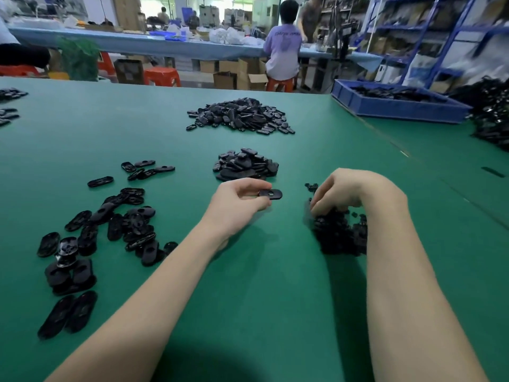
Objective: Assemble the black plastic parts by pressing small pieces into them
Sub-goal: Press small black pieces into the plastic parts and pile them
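My left hand (239,201) pinches a flat black oval plastic part (271,194) between thumb and fingers, just above the green table (261,285). My right hand (347,191) reaches down with curled fingers into a heap of small black pieces (338,232); its fingertips are blurred, so what they hold is unclear. A small pile of black oval parts (246,165) lies just beyond my left hand. Farther back sits a bigger pile of the same parts (242,115).
Black oval parts lie scattered at the left (110,221). A blue bin (396,102) of black parts stands at the far right, beside a black heap (493,114). More parts lie at the far left edge (9,104). A person (283,45) sits at another bench behind.
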Available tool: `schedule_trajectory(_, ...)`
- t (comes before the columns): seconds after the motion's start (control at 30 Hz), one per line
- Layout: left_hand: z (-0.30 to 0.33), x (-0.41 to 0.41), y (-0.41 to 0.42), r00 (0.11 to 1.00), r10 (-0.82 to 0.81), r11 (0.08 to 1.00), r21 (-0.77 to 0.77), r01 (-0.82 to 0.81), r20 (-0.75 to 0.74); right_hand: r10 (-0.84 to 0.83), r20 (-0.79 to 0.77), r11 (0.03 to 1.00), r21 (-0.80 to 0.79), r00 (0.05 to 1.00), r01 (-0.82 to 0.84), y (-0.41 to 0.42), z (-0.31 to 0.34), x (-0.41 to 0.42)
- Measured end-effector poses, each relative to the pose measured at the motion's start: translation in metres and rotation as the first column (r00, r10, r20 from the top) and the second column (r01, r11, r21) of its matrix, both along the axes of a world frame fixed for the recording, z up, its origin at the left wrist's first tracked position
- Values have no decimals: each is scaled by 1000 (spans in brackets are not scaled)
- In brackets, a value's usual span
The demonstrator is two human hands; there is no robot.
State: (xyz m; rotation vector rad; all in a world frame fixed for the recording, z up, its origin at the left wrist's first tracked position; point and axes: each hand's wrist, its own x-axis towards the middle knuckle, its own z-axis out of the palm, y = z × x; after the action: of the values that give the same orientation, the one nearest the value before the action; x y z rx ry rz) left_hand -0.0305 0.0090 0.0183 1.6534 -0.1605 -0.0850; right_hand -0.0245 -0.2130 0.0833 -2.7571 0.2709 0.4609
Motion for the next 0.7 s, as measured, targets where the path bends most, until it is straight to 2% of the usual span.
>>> schedule_trajectory(0.13, -2, -5, -7, 998, -62, 998, 11, 62, -13, 27, -123, 1000, 16, 992, -26, -6, 5, -7)
schedule_trajectory(0.27, -2, -8, -9, 995, -100, 995, 19, 101, -12, 41, -170, 999, 17, 985, -39, -1, 0, -9)
schedule_trajectory(0.7, 1, -7, -2, 997, -80, 997, -2, 80, -13, -48, 2, 998, 38, 999, 48, 4, -3, -7)
